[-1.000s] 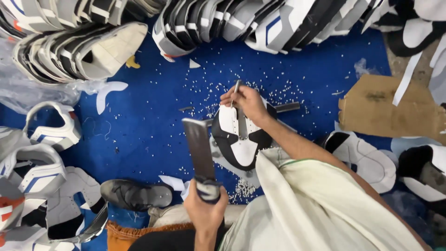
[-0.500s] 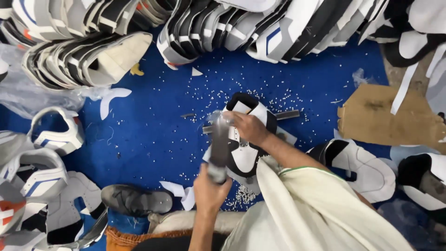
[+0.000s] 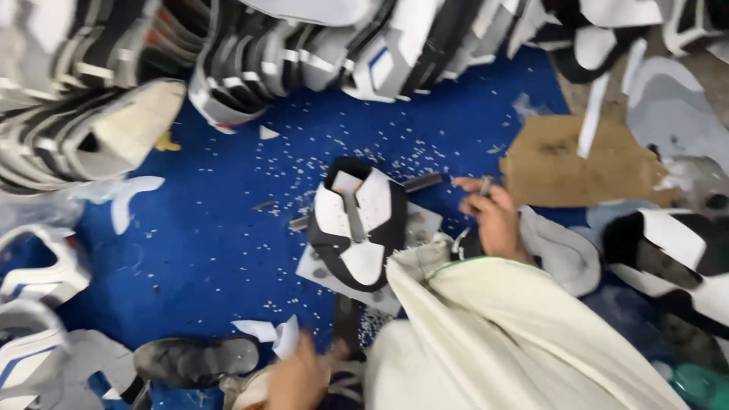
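Note:
A black and white shoe upper (image 3: 357,228) lies flat on a grey board (image 3: 414,228) on the blue floor covering, with a dark metal bar (image 3: 421,182) under it. My right hand (image 3: 493,220) is to the right of the upper, lifted off it, and pinches a thin metal punch (image 3: 484,184). My left hand (image 3: 296,380) is low at the bottom edge and blurred. It grips the handle of a dark flat mallet (image 3: 348,326) that points up toward the board. My cream-clad knee (image 3: 501,334) fills the lower right.
Rows of stacked shoe uppers (image 3: 250,61) line the top edge, and more lie at the left (image 3: 38,273) and right (image 3: 676,250). A brown cardboard sheet (image 3: 577,163) sits at the right. A dark sandal (image 3: 194,361) lies bottom left. Small white punch-outs (image 3: 319,152) litter the blue floor.
The mallet came down on the punch held on the upper, then my left hand dropped back with it. My right hand lifted the punch away to the right. The camera moved closer.

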